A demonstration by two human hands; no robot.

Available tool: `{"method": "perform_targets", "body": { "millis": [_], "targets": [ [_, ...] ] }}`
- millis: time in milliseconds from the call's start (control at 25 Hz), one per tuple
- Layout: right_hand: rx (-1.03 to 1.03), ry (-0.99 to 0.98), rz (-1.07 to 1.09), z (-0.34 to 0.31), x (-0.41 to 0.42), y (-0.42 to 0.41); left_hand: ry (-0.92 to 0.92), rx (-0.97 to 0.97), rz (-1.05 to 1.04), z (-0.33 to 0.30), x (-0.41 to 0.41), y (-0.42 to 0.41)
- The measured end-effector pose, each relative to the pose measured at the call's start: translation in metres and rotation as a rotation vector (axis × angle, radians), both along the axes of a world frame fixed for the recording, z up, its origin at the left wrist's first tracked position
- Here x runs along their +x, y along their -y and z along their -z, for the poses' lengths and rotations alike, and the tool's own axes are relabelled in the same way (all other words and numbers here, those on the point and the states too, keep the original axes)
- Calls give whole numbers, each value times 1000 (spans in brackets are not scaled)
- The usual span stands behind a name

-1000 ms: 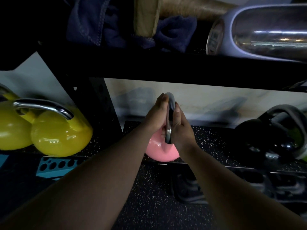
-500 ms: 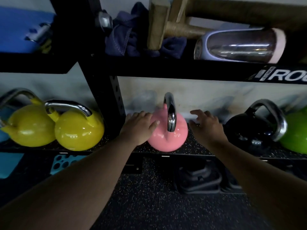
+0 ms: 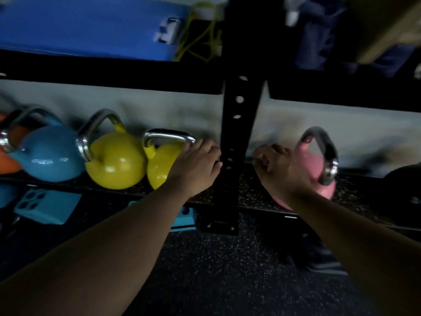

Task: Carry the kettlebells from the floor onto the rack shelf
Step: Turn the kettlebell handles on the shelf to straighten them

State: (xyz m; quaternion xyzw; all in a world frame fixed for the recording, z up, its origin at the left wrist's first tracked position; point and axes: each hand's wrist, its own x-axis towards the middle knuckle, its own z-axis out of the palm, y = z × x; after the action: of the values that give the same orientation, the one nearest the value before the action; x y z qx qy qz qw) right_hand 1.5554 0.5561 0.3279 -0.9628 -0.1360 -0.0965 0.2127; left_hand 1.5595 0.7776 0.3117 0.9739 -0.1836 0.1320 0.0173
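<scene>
A pink kettlebell (image 3: 312,165) with a steel handle stands on the speckled lower rack shelf (image 3: 250,195), right of the black upright post (image 3: 237,124). My right hand (image 3: 280,172) hovers just in front of its left side, fingers half curled and empty. My left hand (image 3: 196,165) is left of the post, lying over the right side of a yellow kettlebell (image 3: 159,169) near the end of its handle, without gripping it. Further left on the shelf stand a second yellow kettlebell (image 3: 116,165), a blue one (image 3: 47,156) and an orange one (image 3: 6,165).
A black kettlebell (image 3: 403,185) sits at the shelf's far right. The upper shelf holds a blue mat (image 3: 86,26) and dark cloth (image 3: 319,30). Teal blocks (image 3: 45,208) lie under the lower shelf. Dark speckled rubber floor (image 3: 216,270) stretches below.
Both hands let go of the pink kettlebell's handle, leaving it on the shelf. The view swung left; my left hand moved across the post to the yellow kettlebell.
</scene>
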Motion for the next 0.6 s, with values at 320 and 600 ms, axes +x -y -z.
{"method": "perform_targets", "body": {
  "millis": [320, 600],
  "targets": [
    [60, 41, -80, 13, 57, -181, -129, -441, -404, 18, 47, -158],
    [255, -194, 126, 43, 88, -202, -369, -1147, -502, 52, 57, -126]
  ]
}}
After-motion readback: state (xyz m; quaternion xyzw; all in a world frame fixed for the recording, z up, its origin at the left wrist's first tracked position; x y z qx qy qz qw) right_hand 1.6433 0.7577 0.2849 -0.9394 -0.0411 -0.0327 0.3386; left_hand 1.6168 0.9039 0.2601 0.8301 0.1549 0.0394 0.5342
